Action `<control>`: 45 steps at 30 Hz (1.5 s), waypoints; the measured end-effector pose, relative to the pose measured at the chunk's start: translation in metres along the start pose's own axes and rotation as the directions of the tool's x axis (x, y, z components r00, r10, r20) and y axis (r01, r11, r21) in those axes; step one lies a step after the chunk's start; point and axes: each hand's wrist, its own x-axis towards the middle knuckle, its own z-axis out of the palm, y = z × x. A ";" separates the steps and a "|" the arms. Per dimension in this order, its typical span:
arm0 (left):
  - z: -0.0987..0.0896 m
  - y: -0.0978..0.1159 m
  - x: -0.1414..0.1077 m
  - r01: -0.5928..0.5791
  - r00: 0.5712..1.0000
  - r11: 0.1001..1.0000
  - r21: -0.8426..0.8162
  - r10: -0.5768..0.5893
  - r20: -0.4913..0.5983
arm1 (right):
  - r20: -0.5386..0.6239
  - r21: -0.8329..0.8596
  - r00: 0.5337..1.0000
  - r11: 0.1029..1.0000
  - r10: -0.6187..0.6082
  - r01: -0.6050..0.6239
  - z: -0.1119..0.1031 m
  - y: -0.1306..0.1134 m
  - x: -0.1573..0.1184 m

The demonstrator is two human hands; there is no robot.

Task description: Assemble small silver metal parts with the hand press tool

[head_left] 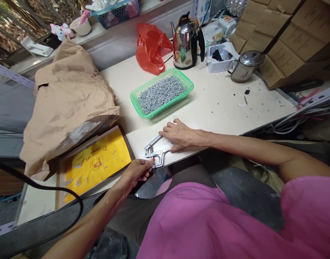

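Near the table's front edge lies a silver metal hand plier tool (160, 154) with a spring and a small red part at its jaw. My right hand (178, 136) is wrapped round its handles. At the jaw end, my left hand (140, 169) has thumb and fingers pinched together; whatever small piece sits between them is hidden. Behind the tool stands a green plastic basket (190, 88) full of small silver metal pieces. To the left, a shallow tray with a yellow lining (111, 147) has several small metal pieces scattered on it.
Brown paper (70, 90) is heaped at the left. A red bag (151, 48), an electric kettle (184, 45), a white basket (217, 64) and a metal pot (244, 68) stand at the back. Cardboard boxes (294, 43) fill the right; a black cable (46, 188) hangs at the left.
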 end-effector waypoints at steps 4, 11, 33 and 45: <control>0.000 -0.003 0.001 -0.013 1.000 1.000 -0.014 0.013 0.006 | -0.028 -0.001 1.000 1.000 -0.008 0.008 0.005 -0.001 -0.003; 0.002 -0.011 -0.003 -0.056 0.996 0.998 -0.014 0.055 -0.063 | -0.070 0.010 0.998 1.000 0.000 0.001 0.010 -0.003 -0.008; 0.035 0.043 0.033 -0.513 0.533 -0.032 0.858 0.771 0.348 | -0.026 0.027 0.996 0.996 0.087 -0.086 0.005 0.005 -0.024; 0.037 0.043 0.033 -0.568 0.494 -0.154 0.808 0.722 0.485 | -0.105 0.112 0.987 0.988 0.118 -0.106 0.027 -0.021 -0.040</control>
